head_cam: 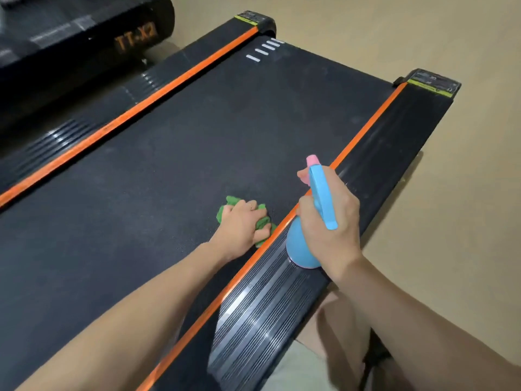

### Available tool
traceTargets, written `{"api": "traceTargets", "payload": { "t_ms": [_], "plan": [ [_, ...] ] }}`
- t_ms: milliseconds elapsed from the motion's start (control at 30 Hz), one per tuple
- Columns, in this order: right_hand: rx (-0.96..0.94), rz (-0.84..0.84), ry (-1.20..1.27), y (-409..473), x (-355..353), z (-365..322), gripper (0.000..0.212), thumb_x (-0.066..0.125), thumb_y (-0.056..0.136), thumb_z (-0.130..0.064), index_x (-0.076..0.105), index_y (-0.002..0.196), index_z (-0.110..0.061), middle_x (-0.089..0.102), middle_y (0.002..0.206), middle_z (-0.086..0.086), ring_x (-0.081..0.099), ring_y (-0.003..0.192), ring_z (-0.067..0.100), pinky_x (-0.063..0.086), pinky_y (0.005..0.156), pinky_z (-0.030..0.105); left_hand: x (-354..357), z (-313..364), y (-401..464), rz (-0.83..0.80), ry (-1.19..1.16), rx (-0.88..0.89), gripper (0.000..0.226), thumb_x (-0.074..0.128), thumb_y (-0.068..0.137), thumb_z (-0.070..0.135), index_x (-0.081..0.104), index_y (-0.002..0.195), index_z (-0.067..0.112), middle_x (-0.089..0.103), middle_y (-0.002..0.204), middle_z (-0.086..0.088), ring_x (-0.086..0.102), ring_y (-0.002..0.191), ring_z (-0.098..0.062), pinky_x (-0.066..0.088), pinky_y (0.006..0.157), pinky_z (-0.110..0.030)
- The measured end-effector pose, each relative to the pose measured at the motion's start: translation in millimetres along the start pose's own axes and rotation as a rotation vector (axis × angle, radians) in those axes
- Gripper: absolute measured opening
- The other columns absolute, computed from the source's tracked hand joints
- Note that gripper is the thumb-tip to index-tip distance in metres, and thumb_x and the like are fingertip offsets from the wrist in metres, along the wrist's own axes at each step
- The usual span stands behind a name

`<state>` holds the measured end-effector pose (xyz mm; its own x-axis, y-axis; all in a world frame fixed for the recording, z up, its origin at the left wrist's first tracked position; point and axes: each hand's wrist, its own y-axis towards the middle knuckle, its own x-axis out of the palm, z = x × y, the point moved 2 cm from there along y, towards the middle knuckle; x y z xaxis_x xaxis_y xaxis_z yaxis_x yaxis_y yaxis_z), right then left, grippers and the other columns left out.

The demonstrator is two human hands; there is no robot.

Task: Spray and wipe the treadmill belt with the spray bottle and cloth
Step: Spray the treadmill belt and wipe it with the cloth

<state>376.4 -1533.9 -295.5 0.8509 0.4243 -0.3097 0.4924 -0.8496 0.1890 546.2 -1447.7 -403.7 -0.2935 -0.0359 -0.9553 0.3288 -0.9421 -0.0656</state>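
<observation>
The belt (pixel 174 153), a matte black, finely grained surface, is lying flat between two orange strips. The left hand (pixel 242 224) is pressing a crumpled green cloth (pixel 260 224) onto it near the right strip (pixel 363 134), fingers curled tight on the fabric. The right hand (pixel 329 221) is gripping a smooth blue bottle (pixel 298 249) with a rounded base, fingers wrapped around its neck, above the ribbed rail (pixel 265 314).
</observation>
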Motion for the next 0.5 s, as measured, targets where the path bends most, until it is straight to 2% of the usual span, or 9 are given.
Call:
{"api": "traceTargets", "payload": {
  "t_ms": [67, 133, 200, 300, 400, 500],
  "plan": [
    [-0.008, 0.004, -0.002, -0.5, -5.7, 0.5, 0.039, 0.049, 0.084, -0.006, 0.067, 0.118, -0.016, 0.071, 0.111, 0.001, 0.064, 0.101, 0.01, 0.047, 0.085, 0.013, 3.7, -4.3, -23.2, -0.001, -0.028, -0.01, 0.023, 0.048, 0.089, 0.042, 0.05, 0.076, 0.023, 0.042, 0.08, 0.005, 0.044, 0.08, -0.019, 0.019, 0.07, -0.034],
    [-0.027, 0.005, -0.013, 1.6, -12.1, 4.6, 0.037, 0.049, 0.083, -0.006, 0.067, 0.113, -0.015, 0.071, 0.108, 0.003, 0.067, 0.095, 0.021, 0.055, 0.083, 0.031, 7.0, -2.8, -20.2, 0.013, -0.011, -0.023, 0.027, 0.044, 0.088, 0.044, 0.054, 0.077, 0.021, 0.041, 0.079, 0.005, 0.042, 0.08, -0.018, 0.02, 0.07, -0.035],
    [-0.015, 0.042, -0.02, 8.6, -20.3, 10.2, 0.036, 0.049, 0.081, -0.006, 0.067, 0.112, -0.015, 0.071, 0.107, -0.003, 0.069, 0.089, 0.019, 0.058, 0.084, 0.039, 6.4, 2.2, -2.3, 0.059, 0.008, -0.014, 0.03, 0.038, 0.086, 0.046, 0.049, 0.072, 0.022, 0.038, 0.077, 0.005, 0.042, 0.078, -0.02, 0.025, 0.07, -0.036],
    [0.002, 0.104, -0.039, 29.1, -28.6, 21.3, 0.036, 0.049, 0.081, -0.006, 0.066, 0.112, -0.014, 0.07, 0.107, -0.007, 0.069, 0.083, 0.02, 0.058, 0.085, 0.037, 9.9, 16.9, 39.6, 0.1, 0.01, -0.009, 0.027, 0.031, 0.083, 0.045, 0.04, 0.068, 0.024, 0.035, 0.076, 0.003, 0.037, 0.076, -0.021, 0.029, 0.071, -0.039],
    [-0.02, 0.195, -0.037, 48.7, -28.0, 28.0, 0.039, 0.049, 0.08, -0.003, 0.066, 0.113, -0.013, 0.069, 0.105, -0.007, 0.066, 0.082, 0.023, 0.057, 0.081, 0.038, 14.4, 36.1, 98.3, 0.102, 0.085, -0.043, 0.025, 0.041, 0.089, 0.042, 0.047, 0.074, 0.023, 0.037, 0.082, 0.003, 0.034, 0.081, -0.019, 0.026, 0.073, -0.038],
    [-0.037, 0.256, -0.069, 57.2, -26.0, 34.3, 0.04, 0.048, 0.079, -0.003, 0.066, 0.113, -0.012, 0.069, 0.104, -0.004, 0.062, 0.084, 0.019, 0.052, 0.077, 0.024, 18.5, 53.0, 139.8, 0.097, 0.116, -0.092, 0.015, 0.047, 0.09, 0.034, 0.053, 0.083, 0.022, 0.039, 0.087, 0.002, 0.032, 0.083, -0.019, 0.02, 0.073, -0.035]
  ]
}}
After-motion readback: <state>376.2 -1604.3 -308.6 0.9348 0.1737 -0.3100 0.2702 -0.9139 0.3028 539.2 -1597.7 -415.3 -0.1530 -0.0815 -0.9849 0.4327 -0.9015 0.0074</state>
